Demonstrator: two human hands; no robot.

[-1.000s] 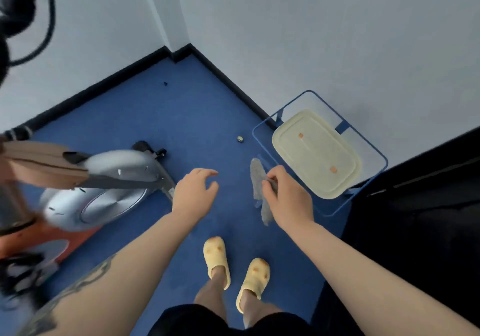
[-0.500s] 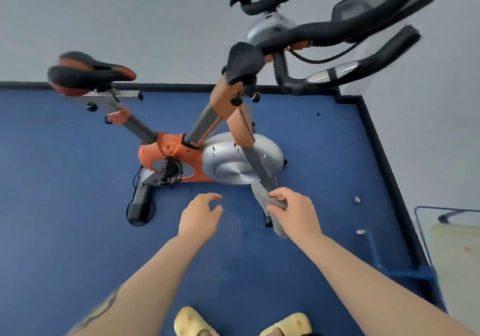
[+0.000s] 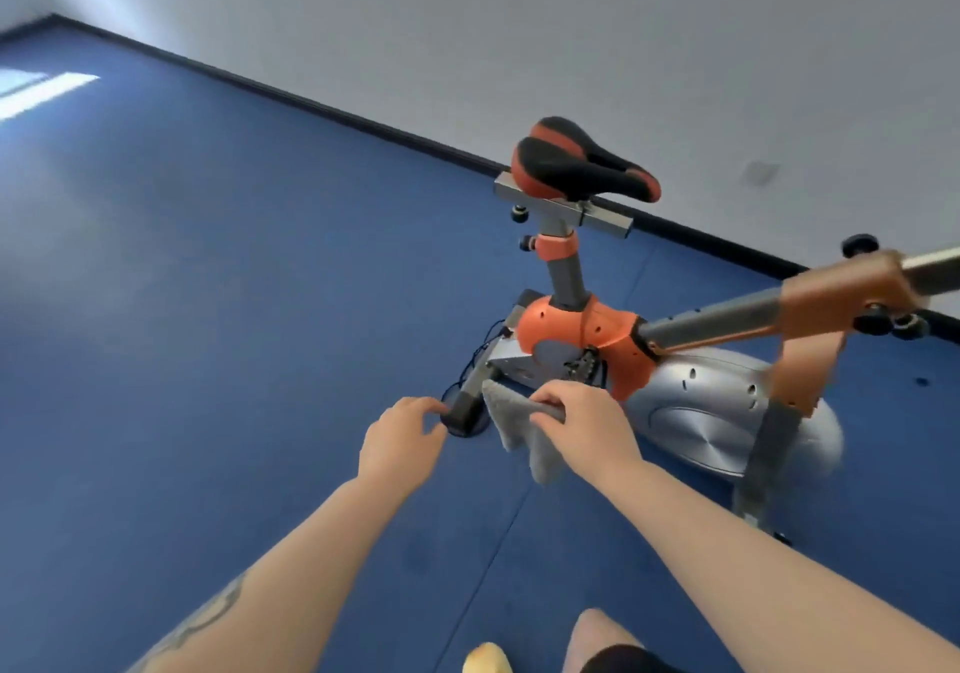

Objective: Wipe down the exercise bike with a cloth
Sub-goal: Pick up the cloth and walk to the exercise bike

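Right now the right hand point(image 3: 587, 425) pinches a grey cloth point(image 3: 514, 423) near the exercise bike point(image 3: 597, 329); the left hand point(image 3: 402, 443) hangs loosely curled, holding nothing.

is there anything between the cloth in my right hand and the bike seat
Nothing visible blocks it. The right hand holds the cloth low, in front of the bike's rear base, and the seat stands above and beyond it with only open air between. The left hand is off to the side, holding nothing.
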